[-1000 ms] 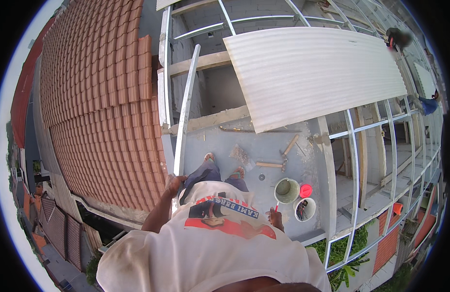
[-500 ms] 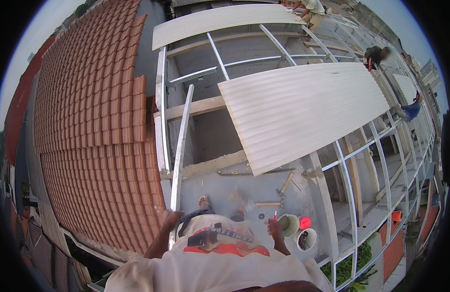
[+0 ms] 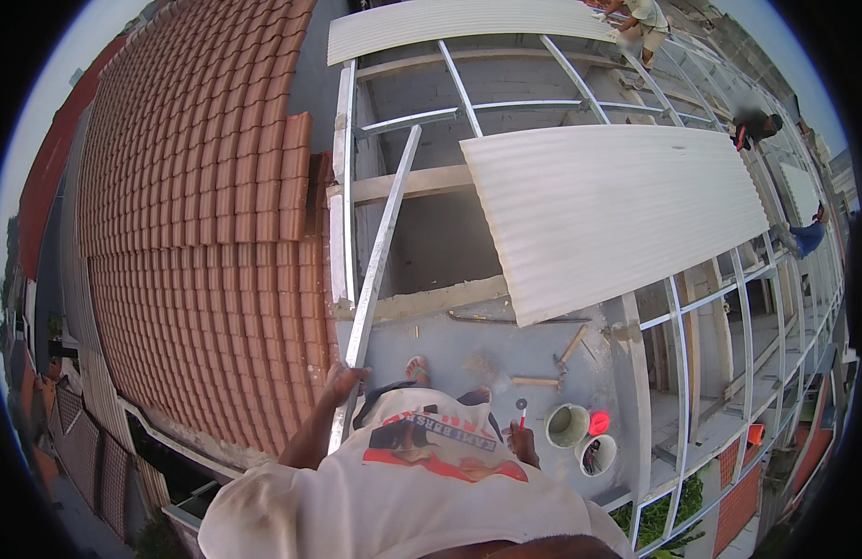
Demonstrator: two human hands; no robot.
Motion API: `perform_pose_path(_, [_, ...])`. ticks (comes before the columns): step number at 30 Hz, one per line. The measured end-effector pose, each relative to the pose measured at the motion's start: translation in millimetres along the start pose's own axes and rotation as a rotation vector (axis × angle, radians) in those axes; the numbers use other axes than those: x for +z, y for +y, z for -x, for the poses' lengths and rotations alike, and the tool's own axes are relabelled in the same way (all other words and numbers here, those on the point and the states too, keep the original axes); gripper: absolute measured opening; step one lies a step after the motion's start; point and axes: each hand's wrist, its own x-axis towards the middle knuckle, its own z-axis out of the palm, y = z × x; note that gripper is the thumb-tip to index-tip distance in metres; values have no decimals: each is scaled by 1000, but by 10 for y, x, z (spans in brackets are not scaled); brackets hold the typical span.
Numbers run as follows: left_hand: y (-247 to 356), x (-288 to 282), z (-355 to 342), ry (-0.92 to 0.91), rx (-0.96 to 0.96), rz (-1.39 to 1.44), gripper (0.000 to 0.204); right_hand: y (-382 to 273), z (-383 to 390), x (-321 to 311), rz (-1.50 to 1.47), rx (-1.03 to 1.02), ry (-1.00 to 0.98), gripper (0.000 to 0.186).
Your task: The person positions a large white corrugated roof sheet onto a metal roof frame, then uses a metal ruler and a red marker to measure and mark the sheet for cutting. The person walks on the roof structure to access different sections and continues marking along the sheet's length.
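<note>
My left hand (image 3: 345,382) is closed round the lower part of a long silver metal channel (image 3: 383,242). The channel slants away from me, its far end over the open roof frame. Low by my right side, my right hand (image 3: 522,445) grips a slim red-and-white marker (image 3: 521,419), pointing up from the fingers. Just left of the buckets, that hand touches neither of them. Beyond it, two hammers (image 3: 537,380) lie on the grey concrete floor (image 3: 403,345). A small dark disc (image 3: 521,403) sits past the marker's tip.
Red roof tiles (image 3: 198,326) slope along the left. A white corrugated sheet (image 3: 617,214) lies across the metal frame, which has open gaps. Two buckets (image 3: 568,425) and a red object (image 3: 599,422) stand at right. Several people (image 3: 647,23) are at the far right.
The view has shifted, so the scene sits further right. The channel's far end has swung slightly right against the frame. My right hand with the marker is further from the buckets.
</note>
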Motion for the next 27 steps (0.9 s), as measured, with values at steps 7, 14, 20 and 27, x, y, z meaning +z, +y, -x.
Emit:
perform_pose_path(7, [243, -97, -154, -28, -38, -27, 30, -93, 125, 62, -42, 25, 58, 55])
perform_pose_path(14, [-16, -84, 107, -52, 30, -15, 23, -213, -190, -38, 322, -231, 212, 55])
perform_pose_path(20, [14, -31, 41, -15, 97, -141, 18, -212, -423, 6, 427, -316, 272, 61])
perform_pose_path(27, [219, -67, -107, -96, -21, 96, 17, -145, -168, 6, 366, -197, 276, 59])
